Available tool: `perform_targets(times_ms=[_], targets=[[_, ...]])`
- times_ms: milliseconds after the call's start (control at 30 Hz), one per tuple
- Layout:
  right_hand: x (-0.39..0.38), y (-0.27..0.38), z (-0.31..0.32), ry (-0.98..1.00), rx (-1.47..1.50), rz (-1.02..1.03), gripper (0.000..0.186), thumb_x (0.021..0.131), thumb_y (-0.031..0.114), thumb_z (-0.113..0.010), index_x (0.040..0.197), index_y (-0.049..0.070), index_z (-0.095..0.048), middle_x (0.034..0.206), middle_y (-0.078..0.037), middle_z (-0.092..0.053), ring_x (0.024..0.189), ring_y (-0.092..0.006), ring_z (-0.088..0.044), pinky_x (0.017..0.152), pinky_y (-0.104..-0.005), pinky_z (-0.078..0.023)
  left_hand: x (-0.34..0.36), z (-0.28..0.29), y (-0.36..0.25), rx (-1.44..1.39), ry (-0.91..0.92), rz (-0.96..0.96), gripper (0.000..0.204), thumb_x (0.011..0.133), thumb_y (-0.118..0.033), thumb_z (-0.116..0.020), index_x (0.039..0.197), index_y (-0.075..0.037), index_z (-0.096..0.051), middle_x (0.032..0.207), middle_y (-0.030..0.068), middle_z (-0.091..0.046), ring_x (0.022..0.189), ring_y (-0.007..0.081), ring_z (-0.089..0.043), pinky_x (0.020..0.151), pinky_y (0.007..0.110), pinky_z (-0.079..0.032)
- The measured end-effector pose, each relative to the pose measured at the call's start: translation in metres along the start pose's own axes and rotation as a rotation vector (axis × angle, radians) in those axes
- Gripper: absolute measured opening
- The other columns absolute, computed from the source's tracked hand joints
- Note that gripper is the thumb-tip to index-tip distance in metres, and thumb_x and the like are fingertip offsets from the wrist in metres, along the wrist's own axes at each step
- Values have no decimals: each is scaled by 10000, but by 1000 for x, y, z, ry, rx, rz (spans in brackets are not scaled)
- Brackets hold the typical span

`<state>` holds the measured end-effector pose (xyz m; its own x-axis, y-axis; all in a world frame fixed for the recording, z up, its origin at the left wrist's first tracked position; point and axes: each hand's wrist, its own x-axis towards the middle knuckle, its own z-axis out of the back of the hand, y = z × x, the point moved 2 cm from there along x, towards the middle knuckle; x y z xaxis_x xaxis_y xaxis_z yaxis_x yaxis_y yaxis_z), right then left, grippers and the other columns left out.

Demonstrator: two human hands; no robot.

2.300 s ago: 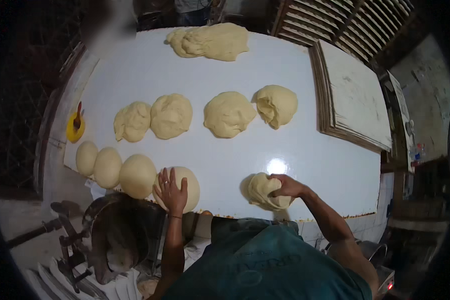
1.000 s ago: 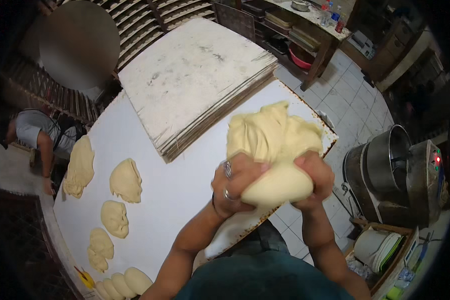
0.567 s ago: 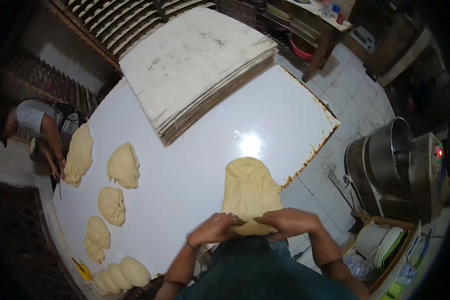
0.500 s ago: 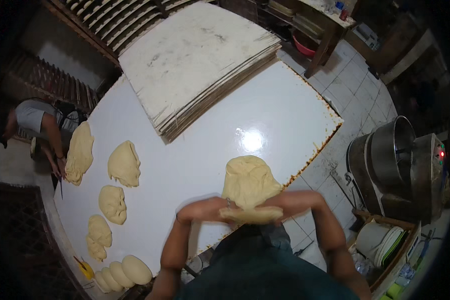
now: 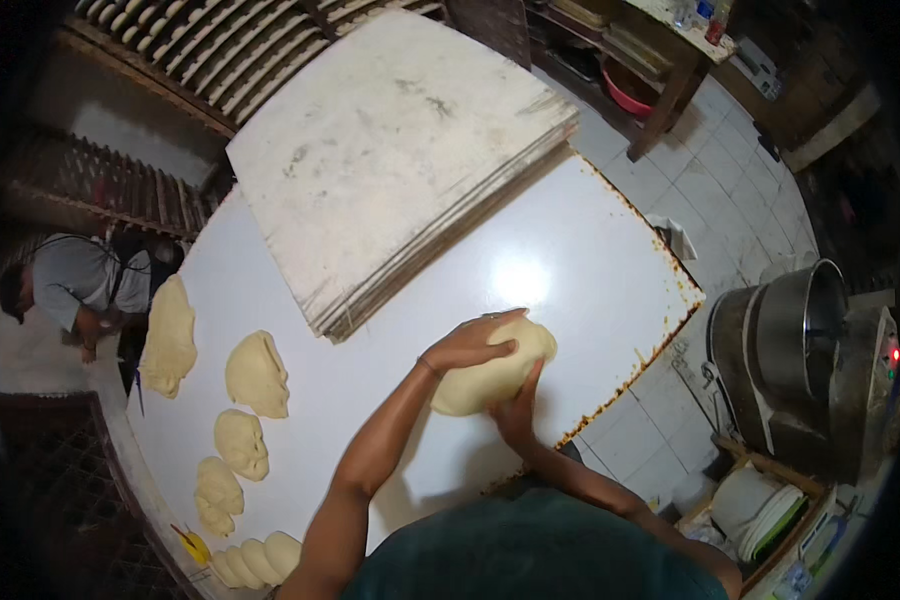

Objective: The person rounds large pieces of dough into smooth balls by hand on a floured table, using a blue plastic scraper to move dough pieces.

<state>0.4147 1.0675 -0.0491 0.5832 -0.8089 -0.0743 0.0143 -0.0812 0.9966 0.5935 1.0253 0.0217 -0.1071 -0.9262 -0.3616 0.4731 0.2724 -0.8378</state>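
Left hand, head view, is cupping the far side of a dough lump, thumb lying across its top. Right hand is gripping the same lump from the near side, digits pressing up against its right end. Both hands are holding on, neither is free. Lump is sitting over the near part of the white table, right of the rough pieces; can't tell if its underside is touching.

Progress, judging by looks: smooth balls, about four, are lying in a touching row at lower left, seeming done; forearm is crowding the row's end. Held lump is looking partway, mostly smooth on top.

Left over: three rough lumps are resting along the left side, one far, one middle, one near, the near one maybe two pieces joined. Big dough mass is lying at the left edge, seemingly undivided, a co-worker bending beside it. So more is seeming left than done.
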Motion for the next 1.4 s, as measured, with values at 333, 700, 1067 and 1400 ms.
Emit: perform_targets(times_ms=[333,700,1067,1400], targets=[[77,248,20,61,-125,1062,461,669,357,-768,1013,78,-640,778,-109,-603,608,-232,-521,526,-332,-430,-131,20,-136,-37,-1220,-604,660,756,-408,-727,1212,24,-524,914,152,-630,772,202,-603,677,296,-485],[-147,99,64,187,-578,39,405,774,388,-687,989,47,-653,907,-158,-650,833,-307,-623,726,-367,-480,-230,-198,-59,96,-732,267,401,792,-373,-674,839,25,-655,693,211,-617,668,354,-604,630,419,-477],[41,103,16,-180,-686,119,608,875,368,-540,1366,78,-328,1449,-240,-96,1346,-408,-92,1041,-570,-178,-82,-47,-6,529,-720,528,708,869,-433,-521,1392,-19,-287,1409,294,-221,1305,430,-186,1015,602,-175],[-34,43,10,165,-306,-6,850,709,209,-727,1365,-49,-252,1391,-274,-244,1280,-398,-275,1041,-452,-273,-51,-36,-9,202,-33,-82,786,773,-507,-623,1370,-71,-357,1370,210,-379,1263,355,-363,1023,452,-310]])
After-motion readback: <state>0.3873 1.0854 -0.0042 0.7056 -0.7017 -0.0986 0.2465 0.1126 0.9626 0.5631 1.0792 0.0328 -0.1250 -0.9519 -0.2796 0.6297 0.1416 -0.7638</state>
